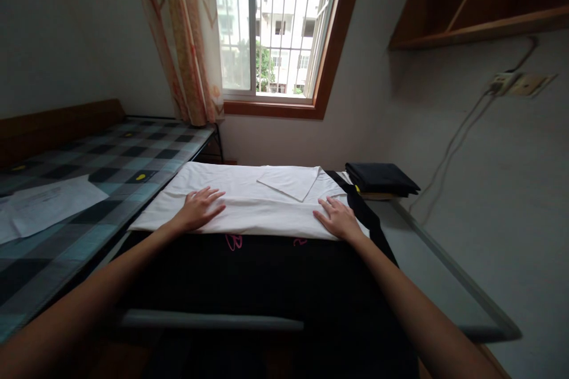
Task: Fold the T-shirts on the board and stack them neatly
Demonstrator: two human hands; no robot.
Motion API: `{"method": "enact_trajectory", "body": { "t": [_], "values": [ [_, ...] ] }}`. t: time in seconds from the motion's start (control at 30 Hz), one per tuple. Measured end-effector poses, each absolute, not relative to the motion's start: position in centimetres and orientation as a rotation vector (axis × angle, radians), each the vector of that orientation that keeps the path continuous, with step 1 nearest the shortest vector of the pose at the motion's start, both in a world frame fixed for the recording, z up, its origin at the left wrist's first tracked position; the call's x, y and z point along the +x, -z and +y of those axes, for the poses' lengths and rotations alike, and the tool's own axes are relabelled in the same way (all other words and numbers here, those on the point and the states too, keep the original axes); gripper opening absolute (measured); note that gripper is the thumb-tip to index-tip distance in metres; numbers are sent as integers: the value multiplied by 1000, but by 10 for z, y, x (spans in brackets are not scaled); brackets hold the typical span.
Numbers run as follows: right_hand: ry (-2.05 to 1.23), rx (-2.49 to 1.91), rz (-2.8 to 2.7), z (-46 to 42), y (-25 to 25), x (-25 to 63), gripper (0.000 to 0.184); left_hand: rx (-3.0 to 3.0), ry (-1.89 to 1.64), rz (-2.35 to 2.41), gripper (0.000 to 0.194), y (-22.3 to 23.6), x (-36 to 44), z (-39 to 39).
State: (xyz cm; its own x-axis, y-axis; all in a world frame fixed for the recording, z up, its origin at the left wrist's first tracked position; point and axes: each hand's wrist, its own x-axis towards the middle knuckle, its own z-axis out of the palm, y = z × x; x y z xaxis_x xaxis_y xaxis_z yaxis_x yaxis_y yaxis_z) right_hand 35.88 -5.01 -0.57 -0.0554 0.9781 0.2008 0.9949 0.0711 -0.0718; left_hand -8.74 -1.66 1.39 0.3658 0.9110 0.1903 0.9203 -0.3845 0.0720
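Note:
A white garment (249, 213), folded into a wide flat band, lies across a black cloth (267, 278) with pink markings. One white corner of it, pointed like a triangle (291, 180), rests on top near the far edge. My left hand (199, 208) lies flat on the garment's left part, fingers spread and pointing right. On the right part rests my right hand (338, 217), palm down with fingers apart, close to the garment's right end. Neither hand grips anything.
Folded black cloth (382, 179) sits at the table's back right. The grey table edge (462, 278) runs along the right wall. To the left is a checked mattress (89, 160) with white paper (53, 204) on it. A wooden shelf (484, 26) overhangs at upper right.

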Motion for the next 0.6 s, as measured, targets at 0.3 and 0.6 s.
{"method": "enact_trajectory", "body": {
  "t": [0.3, 0.6],
  "values": [
    [81, -2102, -2190, -50, 9, 359, 64, -2698, 79, -1707, 72, 6, -72, -19],
    [52, -2131, -2189, -51, 7, 357, 64, -2653, 97, -1729, 70, 8, -71, -21]
  ]
}}
